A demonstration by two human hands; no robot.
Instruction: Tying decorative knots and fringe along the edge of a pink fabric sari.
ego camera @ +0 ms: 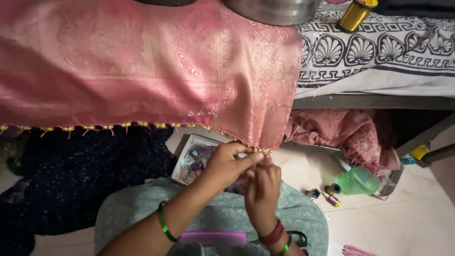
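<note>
Seen from the head camera, a pink woven cloth (pixel 142 66) hangs down from a raised surface, its lower hem trimmed with a row of small gold tassels (pixel 85 128). Both hands meet at the cloth's lowest corner (pixel 263 148), just right of centre. The left hand (pixel 227 163), a green bangle (pixel 163 223) on its wrist, has its fingers curled and pinching the hem at the gold edging. The right hand (pixel 262 189), wearing red and green bangles (pixel 277 236), comes up from below with its fingertips pressed close against the left hand's; whether it holds a needle or thread is too small to tell. Behind the hands a shallow box of mixed beads (pixel 192 159) sits on the floor. To the right lie small thread spools (pixel 324 193) and a green plastic container (pixel 358 180). A gold thread spool (pixel 354 14) rests on the black-and-white patterned sheet (pixel 379 52) above, beside a steel vessel (pixel 272 10). To work this hem well, I judge the pinch should stay close to the edge and the cloth taut, so each tassel sits evenly with its neighbours.
</note>
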